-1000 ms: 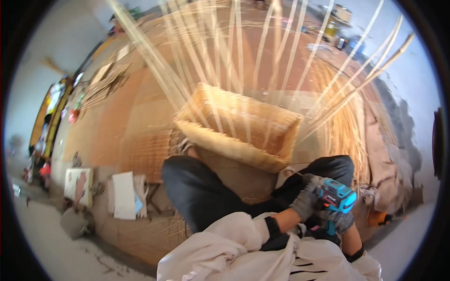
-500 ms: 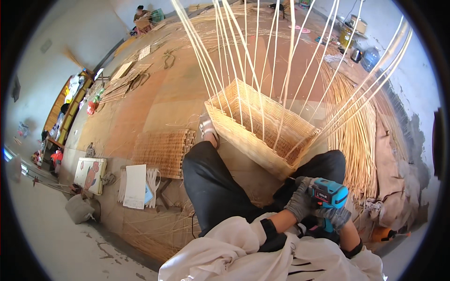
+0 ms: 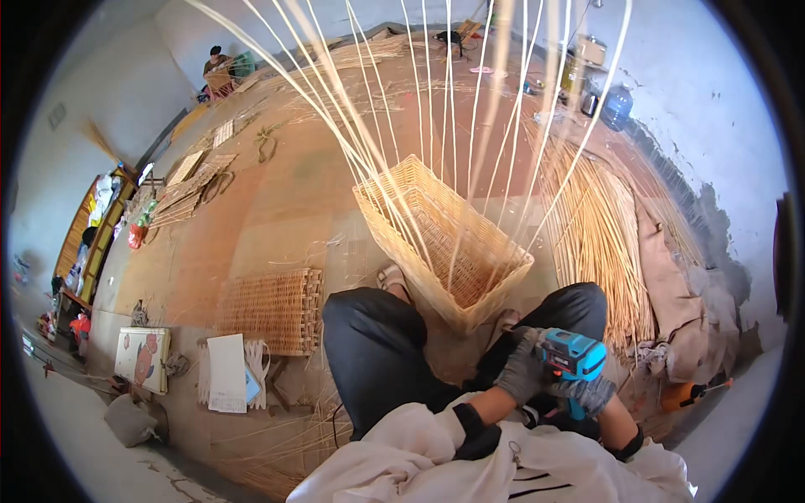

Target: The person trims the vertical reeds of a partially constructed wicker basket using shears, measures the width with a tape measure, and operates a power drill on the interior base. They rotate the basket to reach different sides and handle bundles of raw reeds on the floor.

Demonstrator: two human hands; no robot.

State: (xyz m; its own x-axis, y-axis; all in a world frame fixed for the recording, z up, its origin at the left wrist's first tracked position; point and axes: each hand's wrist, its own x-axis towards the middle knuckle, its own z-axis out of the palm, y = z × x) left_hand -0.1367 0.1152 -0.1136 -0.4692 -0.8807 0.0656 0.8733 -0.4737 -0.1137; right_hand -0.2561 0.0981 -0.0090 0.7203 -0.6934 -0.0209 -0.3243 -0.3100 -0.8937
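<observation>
Both gloved hands close on the blue cordless drill (image 3: 573, 356) over the lap: left hand (image 3: 521, 376) round its nose, right hand (image 3: 587, 396) on the grip. It looks dense, rigid; the handle suits holding, beside the wicker basket (image 3: 444, 243)

The pale rectangular woven wicker basket (image 3: 444, 243) looks rough and matt. The blue plastic cordless drill (image 3: 572, 356) shines slightly. Grey knitted cloth gloves cover both hands.

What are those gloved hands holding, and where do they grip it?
A blue cordless drill: the left hand wraps its front, the right hand its handle, beside the wicker basket.
</observation>
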